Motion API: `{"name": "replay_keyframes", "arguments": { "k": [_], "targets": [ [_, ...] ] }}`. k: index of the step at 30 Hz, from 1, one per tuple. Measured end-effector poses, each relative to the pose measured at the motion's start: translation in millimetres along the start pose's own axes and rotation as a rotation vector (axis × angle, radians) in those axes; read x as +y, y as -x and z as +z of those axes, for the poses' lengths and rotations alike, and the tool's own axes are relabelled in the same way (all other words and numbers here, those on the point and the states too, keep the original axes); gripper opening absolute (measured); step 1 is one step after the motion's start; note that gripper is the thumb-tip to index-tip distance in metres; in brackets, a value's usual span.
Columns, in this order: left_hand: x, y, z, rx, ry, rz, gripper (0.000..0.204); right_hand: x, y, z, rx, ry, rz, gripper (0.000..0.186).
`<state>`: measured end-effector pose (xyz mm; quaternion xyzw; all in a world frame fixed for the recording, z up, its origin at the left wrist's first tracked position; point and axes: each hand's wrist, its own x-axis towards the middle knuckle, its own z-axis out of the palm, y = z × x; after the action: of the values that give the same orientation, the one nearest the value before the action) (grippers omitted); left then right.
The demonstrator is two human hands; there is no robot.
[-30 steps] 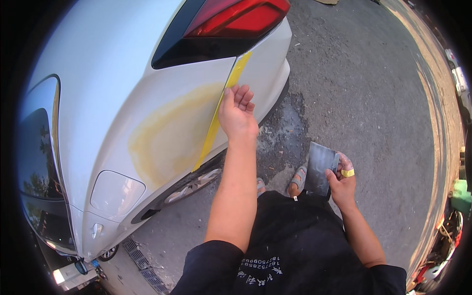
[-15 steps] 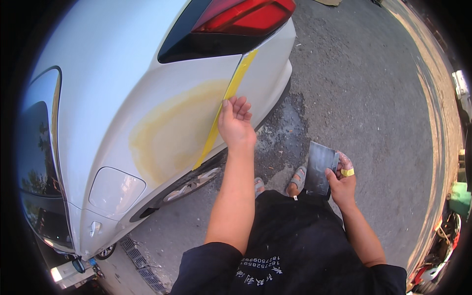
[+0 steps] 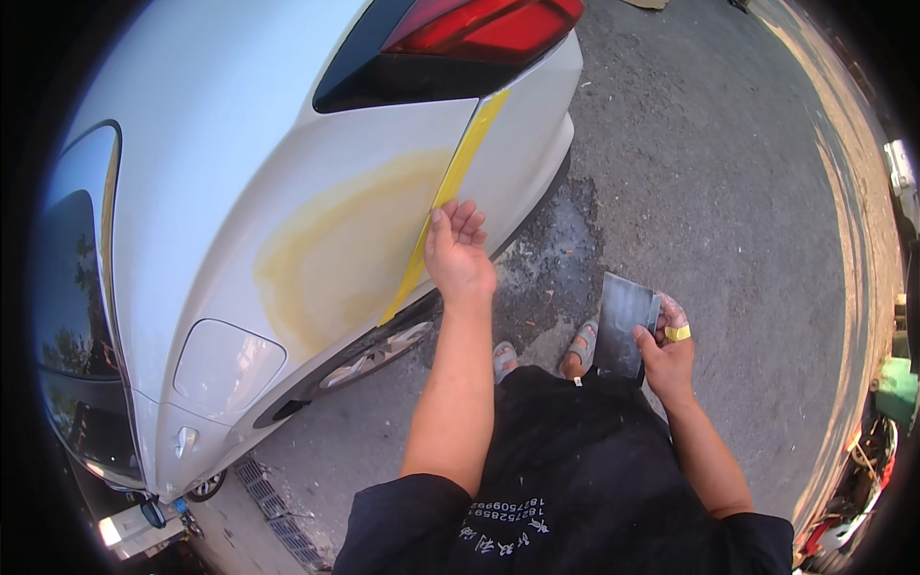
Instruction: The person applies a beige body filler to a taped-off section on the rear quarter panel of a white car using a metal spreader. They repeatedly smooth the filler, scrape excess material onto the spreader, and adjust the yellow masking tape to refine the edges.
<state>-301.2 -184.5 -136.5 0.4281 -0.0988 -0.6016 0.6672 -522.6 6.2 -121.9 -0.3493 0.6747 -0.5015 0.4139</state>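
On the rear side of a white car (image 3: 230,144), a strip of yellow masking tape (image 3: 470,144) follows the seam from beside the red tail light (image 3: 489,34) down toward the wheel arch. My left hand (image 3: 460,244) is at the middle of this strip, its thumb against the tape and its fingers loosely curled and apart. Left of the tape lies a dull, sanded-looking patch (image 3: 350,244) with a yellowish border. My right hand (image 3: 668,350), with yellow tape around one finger, grips a flat dark grey rectangular plate (image 3: 625,321) with whitish smears, low at my right side.
A closed fuel flap (image 3: 230,369) sits in the car's side, and a wheel (image 3: 379,359) shows below the arch. Grey pavement (image 3: 728,192) with a dark damp spot (image 3: 556,249) lies beside the bumper. Cluttered objects, one green (image 3: 896,388), line the right edge.
My left hand has slid a little way down along the yellow tape. My right hand stays nearly in place with the plate. The car sits slightly higher in view.
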Motion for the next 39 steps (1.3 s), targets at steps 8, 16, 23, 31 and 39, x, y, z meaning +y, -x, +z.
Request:
{"name": "replay_keyframes", "arguments": {
  "k": [8,16,23,31,39],
  "targets": [
    [-2.4,1.1,-23.0,-0.002,-0.001,0.021,0.032,8.5,1.2,-2.7,0.007,0.002,-0.022,0.052],
    [-3.0,0.8,-43.3,0.028,-0.020,0.028,0.032,8.9,2.0,-2.8,-0.015,0.031,-0.067,0.053],
    [-3.6,1.5,-56.2,0.047,-0.018,0.031,0.035,2.9,2.5,0.4,-0.015,-0.017,-0.043,0.053],
    [-3.4,4.0,-79.4,0.069,-0.019,0.018,0.035,0.7,3.8,2.4,-0.007,-0.018,-0.028,0.053],
    [-5.0,5.7,-104.7,0.071,0.017,0.020,0.033,1.0,3.1,2.1,-0.036,0.012,-0.041,0.052]
  ]
}}
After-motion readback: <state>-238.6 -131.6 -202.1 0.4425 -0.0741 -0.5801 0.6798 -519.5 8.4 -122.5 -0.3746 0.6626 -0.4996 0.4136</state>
